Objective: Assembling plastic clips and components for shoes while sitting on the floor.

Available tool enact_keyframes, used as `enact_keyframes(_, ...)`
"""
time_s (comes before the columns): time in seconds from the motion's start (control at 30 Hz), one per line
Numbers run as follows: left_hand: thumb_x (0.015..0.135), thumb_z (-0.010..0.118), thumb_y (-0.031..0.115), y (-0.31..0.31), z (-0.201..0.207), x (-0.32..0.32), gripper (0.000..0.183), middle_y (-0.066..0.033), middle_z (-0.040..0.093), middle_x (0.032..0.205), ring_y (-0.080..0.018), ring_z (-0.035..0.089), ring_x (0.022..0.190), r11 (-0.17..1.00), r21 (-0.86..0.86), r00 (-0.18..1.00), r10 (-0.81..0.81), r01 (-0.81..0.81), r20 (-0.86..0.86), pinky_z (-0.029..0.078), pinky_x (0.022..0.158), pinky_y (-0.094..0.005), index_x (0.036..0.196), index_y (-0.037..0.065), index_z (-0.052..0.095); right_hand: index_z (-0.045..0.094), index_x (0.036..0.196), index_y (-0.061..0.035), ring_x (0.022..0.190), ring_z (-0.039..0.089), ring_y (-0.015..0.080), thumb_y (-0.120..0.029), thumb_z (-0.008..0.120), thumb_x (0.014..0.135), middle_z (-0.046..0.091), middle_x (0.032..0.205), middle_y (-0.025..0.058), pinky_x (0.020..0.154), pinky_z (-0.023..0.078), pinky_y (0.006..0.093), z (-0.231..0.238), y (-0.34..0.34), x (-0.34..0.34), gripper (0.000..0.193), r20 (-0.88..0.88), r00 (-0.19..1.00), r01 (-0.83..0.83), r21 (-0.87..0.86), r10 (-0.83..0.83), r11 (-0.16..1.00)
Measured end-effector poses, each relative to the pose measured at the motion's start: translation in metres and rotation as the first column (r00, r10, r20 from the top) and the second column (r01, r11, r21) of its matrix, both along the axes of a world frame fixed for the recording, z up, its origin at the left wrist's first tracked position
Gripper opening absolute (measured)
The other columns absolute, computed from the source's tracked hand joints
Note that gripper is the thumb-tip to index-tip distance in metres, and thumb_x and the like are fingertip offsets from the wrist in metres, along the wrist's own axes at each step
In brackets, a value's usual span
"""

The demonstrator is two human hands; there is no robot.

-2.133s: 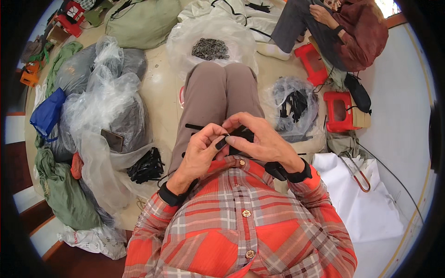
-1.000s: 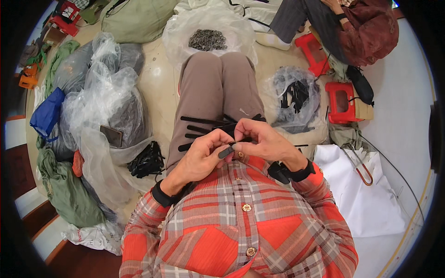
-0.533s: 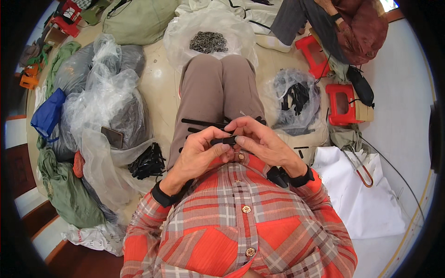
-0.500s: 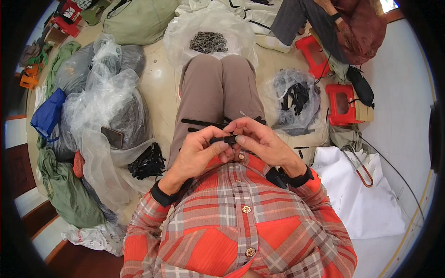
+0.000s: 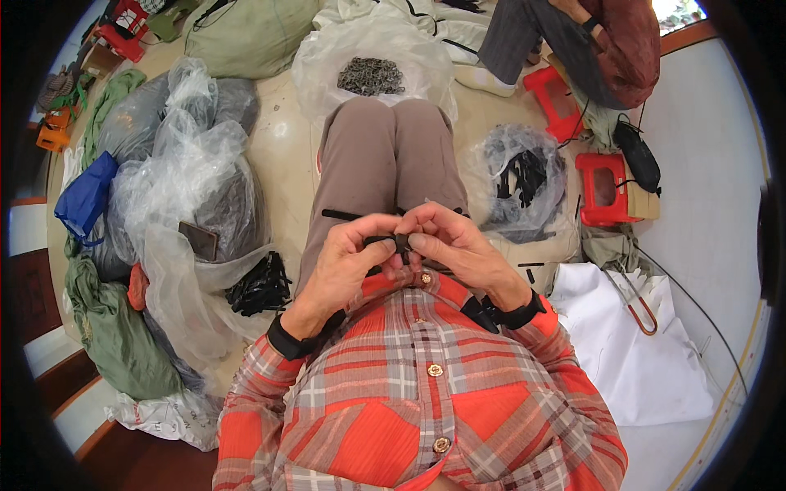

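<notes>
Above my lap, both hands meet at a short black strap (image 5: 400, 243). My left hand (image 5: 345, 255) pinches it between thumb and fingers from the left. From the other side my right hand (image 5: 458, 247) grips it, thumb pressed near its middle. Fingers hide part of the strap, and I cannot make out whether a small fitting is on it. Another thin black strip (image 5: 341, 214) lies across my thighs behind the hands. Past my knees, a pile of small metal buckles or rings (image 5: 371, 76) rests on a clear plastic bag (image 5: 315, 69).
To the left are plastic-wrapped bundles (image 5: 217, 192) with a phone (image 5: 199, 241) on top, beside a heap of black strips (image 5: 259, 284). More black strips (image 5: 525, 176) fill a bag at right, near red stools (image 5: 602, 186) and white sheeting (image 5: 630, 352). A seated person (image 5: 610, 49) is at upper right.
Both hands stay together; the strap has turned slightly between the fingers and sits a little more to the left. The person at upper right has shifted slightly.
</notes>
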State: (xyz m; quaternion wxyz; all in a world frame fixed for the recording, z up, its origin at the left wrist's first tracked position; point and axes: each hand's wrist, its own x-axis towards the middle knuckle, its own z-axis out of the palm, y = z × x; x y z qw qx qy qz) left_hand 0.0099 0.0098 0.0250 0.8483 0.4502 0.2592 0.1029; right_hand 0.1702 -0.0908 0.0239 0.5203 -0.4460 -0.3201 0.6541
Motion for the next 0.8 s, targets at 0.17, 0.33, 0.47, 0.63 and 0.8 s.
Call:
enact_keyframes(0.17, 0.082, 0.054, -0.003, -0.003, -0.013, -0.002, 0.024, -0.0084, 0.062, 0.087, -0.0107, 0.059, 0.071, 0.998, -0.022, 0.997, 0.052, -0.051, 0.049, 0.049, 0.066, -0.0234, 0.106, -0.003, 0.057, 0.051, 0.107, -0.0037, 0.072, 0.053, 0.0071, -0.015, 0.049, 0.093, 0.055, 0.082, 0.0012, 0.067, 0.045, 0.0217, 0.0, 0.006, -0.002, 0.018, 0.009, 0.997, 0.073, -0.032, -0.073, 0.997)
enact_keyframes(0.33, 0.078, 0.064, -0.002, -0.004, -0.017, 0.002, 0.025, -0.0066, 0.061, 0.084, -0.0115, 0.06, 0.073, 0.978, 0.169, 0.99, 0.111, -0.123, 0.082, 0.047, 0.066, -0.022, 0.103, -0.002, 0.061, 0.051, 0.105, -0.0035, 0.075, 0.055, 0.0084, -0.017, 0.048, 0.093, 0.056, 0.084, 0.0013, 0.069, 0.046, 0.0226, 0.001, 0.009, -0.003, 0.019, -0.066, 0.994, 0.085, -0.002, -0.085, 0.996)
enact_keyframes(0.47, 0.076, 0.067, 0.002, -0.003, -0.019, 0.0, 0.022, -0.006, 0.06, 0.082, -0.0118, 0.059, 0.074, 0.912, 0.356, 0.977, 0.165, -0.203, 0.134, 0.046, 0.066, -0.0221, 0.098, -0.001, 0.064, 0.052, 0.1, -0.0029, 0.078, 0.057, 0.0108, -0.021, 0.052, 0.092, 0.058, 0.085, 0.0024, 0.071, 0.048, 0.0243, 0.004, 0.011, 0.001, 0.02, -0.174, 0.983, 0.053, -0.04, -0.059, 0.998)
enact_keyframes(0.63, 0.072, 0.071, 0.004, -0.001, -0.025, -0.004, 0.025, -0.0073, 0.06, 0.084, -0.0129, 0.057, 0.075, 0.833, 0.514, 0.977, 0.133, -0.202, 0.168, 0.044, 0.068, -0.024, 0.096, -0.001, 0.065, 0.051, 0.097, -0.0016, 0.077, 0.059, 0.0129, -0.022, 0.056, 0.089, 0.058, 0.081, 0.0042, 0.071, 0.048, 0.025, 0.006, 0.011, 0.004, 0.022, -0.259, 0.965, 0.005, -0.11, -0.033, 0.994)
enact_keyframes(0.8, 0.072, 0.071, 0.004, 0.0, -0.027, -0.002, 0.024, -0.007, 0.061, 0.084, -0.0132, 0.056, 0.076, 0.853, 0.473, 0.966, 0.124, -0.22, 0.225, 0.043, 0.07, -0.0252, 0.095, 0.001, 0.065, 0.044, 0.094, -0.0026, 0.074, 0.06, 0.0156, -0.008, 0.059, 0.085, 0.059, 0.083, 0.0076, 0.066, 0.05, 0.0252, 0.005, 0.01, -0.001, 0.018, -0.246, 0.961, 0.097, -0.115, -0.123, 0.989)
